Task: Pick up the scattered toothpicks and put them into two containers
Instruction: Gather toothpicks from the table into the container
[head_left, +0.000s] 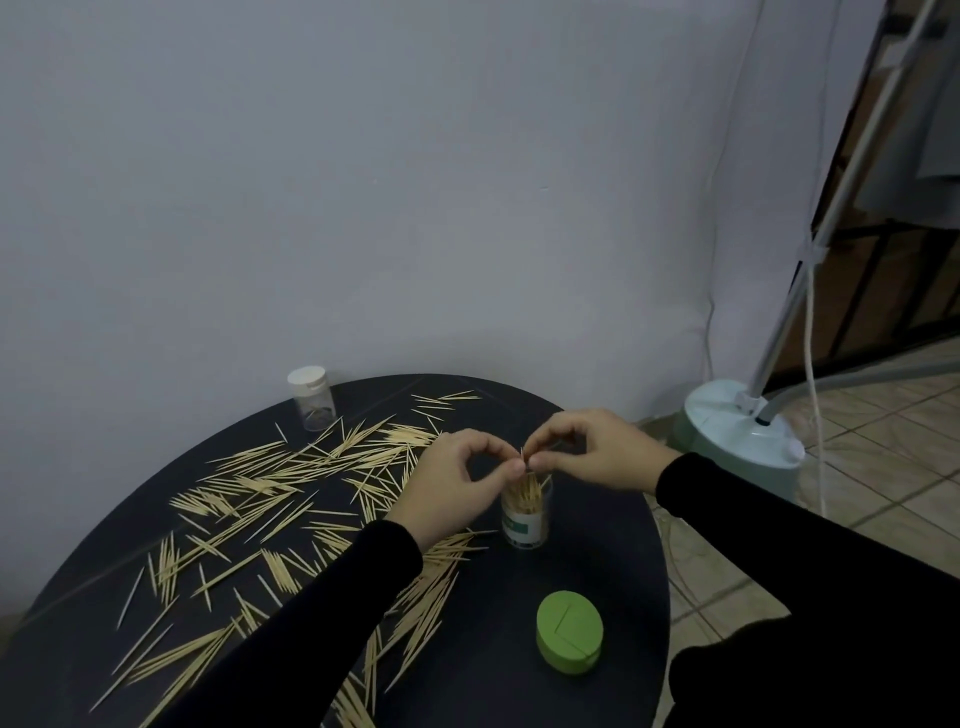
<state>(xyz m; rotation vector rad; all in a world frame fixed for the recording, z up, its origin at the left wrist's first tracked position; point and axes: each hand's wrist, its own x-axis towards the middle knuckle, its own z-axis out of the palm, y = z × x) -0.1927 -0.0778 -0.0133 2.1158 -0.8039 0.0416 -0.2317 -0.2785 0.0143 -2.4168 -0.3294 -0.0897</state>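
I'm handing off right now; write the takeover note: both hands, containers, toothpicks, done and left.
Left hand and right hand: fingertips pinched together on a toothpick or a few above the open clear jar.
Clear jar: centre of the black table, partly filled; its green lid lies nearer the person.
White-capped jar: far left edge, cap on, almost empty.
Done: one jar partly filled.
Left: most scattered toothpicks on the table's left half; second jar to fill.

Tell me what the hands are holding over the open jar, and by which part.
A toothpick, upright, pinched near its upper end between the fingertips of the left hand and right hand, directly above the open jar.
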